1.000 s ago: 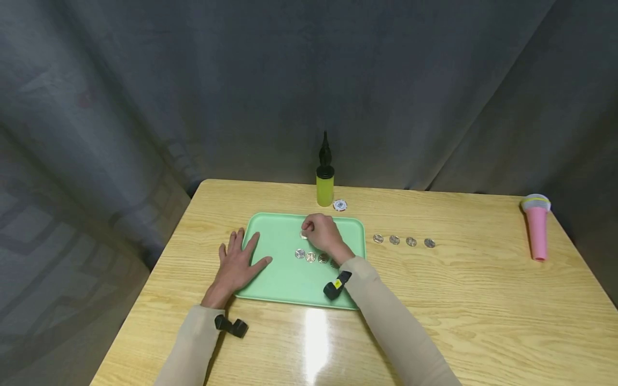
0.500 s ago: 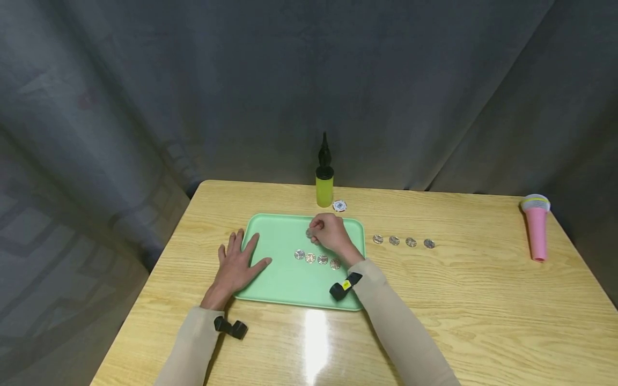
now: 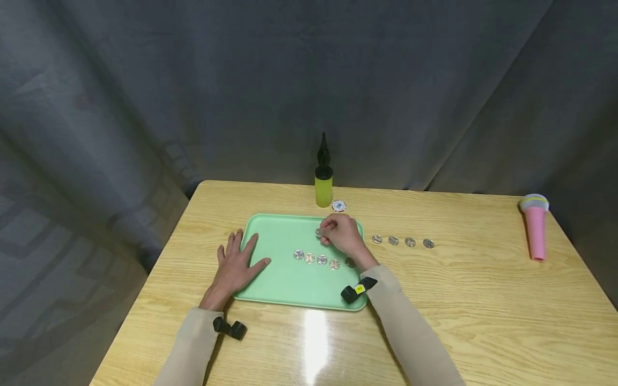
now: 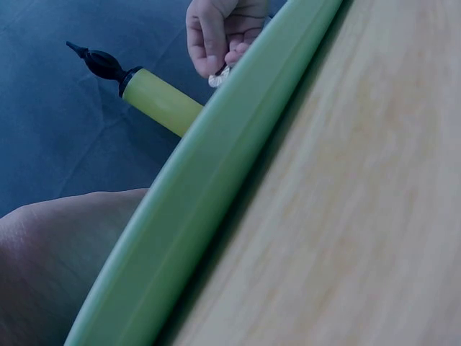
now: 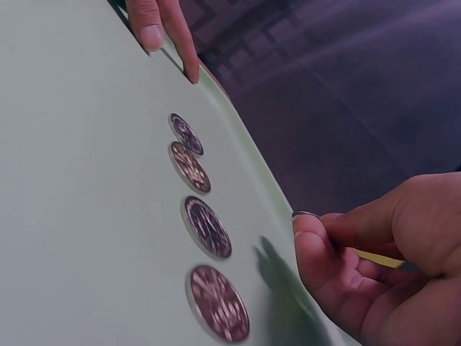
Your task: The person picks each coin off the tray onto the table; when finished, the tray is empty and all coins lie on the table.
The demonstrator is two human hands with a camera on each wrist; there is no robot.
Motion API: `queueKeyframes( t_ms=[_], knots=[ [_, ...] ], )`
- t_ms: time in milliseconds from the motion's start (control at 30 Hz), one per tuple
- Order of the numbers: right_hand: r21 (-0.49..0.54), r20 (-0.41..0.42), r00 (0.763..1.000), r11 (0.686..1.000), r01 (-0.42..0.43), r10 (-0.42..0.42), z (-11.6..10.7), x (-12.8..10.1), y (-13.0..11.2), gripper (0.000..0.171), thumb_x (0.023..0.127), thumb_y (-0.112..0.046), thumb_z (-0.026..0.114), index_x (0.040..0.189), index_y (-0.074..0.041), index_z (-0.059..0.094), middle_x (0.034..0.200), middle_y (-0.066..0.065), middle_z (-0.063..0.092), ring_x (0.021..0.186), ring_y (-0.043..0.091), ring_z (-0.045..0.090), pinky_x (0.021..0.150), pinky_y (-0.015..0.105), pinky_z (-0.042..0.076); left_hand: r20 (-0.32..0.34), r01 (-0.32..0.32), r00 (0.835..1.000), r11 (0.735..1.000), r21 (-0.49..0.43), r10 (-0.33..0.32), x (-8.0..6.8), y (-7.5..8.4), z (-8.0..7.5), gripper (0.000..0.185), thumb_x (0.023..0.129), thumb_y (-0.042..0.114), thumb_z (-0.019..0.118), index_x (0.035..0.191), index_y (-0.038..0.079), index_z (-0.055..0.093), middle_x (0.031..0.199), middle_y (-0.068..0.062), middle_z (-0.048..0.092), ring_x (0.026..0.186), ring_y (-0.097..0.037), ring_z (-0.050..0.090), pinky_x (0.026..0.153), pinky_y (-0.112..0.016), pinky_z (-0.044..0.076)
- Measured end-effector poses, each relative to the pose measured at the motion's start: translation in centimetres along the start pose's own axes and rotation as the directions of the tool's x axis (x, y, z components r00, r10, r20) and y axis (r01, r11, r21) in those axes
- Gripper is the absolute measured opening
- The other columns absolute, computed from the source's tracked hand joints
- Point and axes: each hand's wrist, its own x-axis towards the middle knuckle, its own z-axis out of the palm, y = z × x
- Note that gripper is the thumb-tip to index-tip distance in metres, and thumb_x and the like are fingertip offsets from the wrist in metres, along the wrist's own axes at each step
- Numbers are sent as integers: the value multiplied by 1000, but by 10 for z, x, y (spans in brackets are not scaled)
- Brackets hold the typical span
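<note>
Currently, a single coin [image 3: 318,232] is pinched between the curled fingers [image 5: 311,245] of the right hand [image 3: 344,234], which is held just above the far right part of the green tray [image 3: 280,284]; in the right wrist view the coin's edge is seen at the tip of the thumb and forefinger, lifted clear of the tray floor. A row of coins [image 3: 316,258] is laid flat on the tray just nearer the person than that hand, four of them plainly shown and a fifth partly hidden by the wrist. The left hand [image 3: 235,264] is rested flat with its fingers spread and straight, the palm on the tabletop [image 3: 483,311] and the fingertips laid over the tray's left rim; nothing is held by it. A second row of four coins [image 3: 402,242] is set on the bare wood to the right of the tray, well apart from both hands. A yellow hand pump with a black nozzle [image 3: 323,177] is stood upright at the far edge of the tabletop, just behind the tray, and a white and blue poker chip [image 3: 339,206] is laid beside its base. A pink toy microphone [image 3: 535,225] is placed near the far right corner. Beige sleeves are worn on both forearms, and a black strap is fastened at each wrist. A dark grey curtain [image 3: 193,96] is hung behind the tabletop.
</note>
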Motion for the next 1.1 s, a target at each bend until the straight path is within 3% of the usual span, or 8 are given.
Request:
queueKeyframes(
  t_ms=[333, 1100],
  knots=[
    [18, -31, 999, 999, -34, 35, -17, -9, 7, 7, 91, -5, 71, 94, 1, 70, 80, 10, 68, 61, 11, 68, 59, 24, 58, 0, 0, 1000, 1000, 4, 0, 0, 0, 0, 81, 94, 50, 61, 158, 10, 31, 164, -31, 12, 154, -51, 3, 116, -75, 4],
    [36, -76, 997, 999, -11, 14, -69, -29, 35, 14, 94, -1, 65, 104, 9, 67, 88, 19, 66, 65, 9, 69, 64, 24, 61, 3, 2, 1000, 1000, -11, -2, -1, 3, -2, 81, 94, 49, 61, 158, 9, 30, 165, -31, 12, 154, -51, 3, 116, -74, 2]
  ],
)
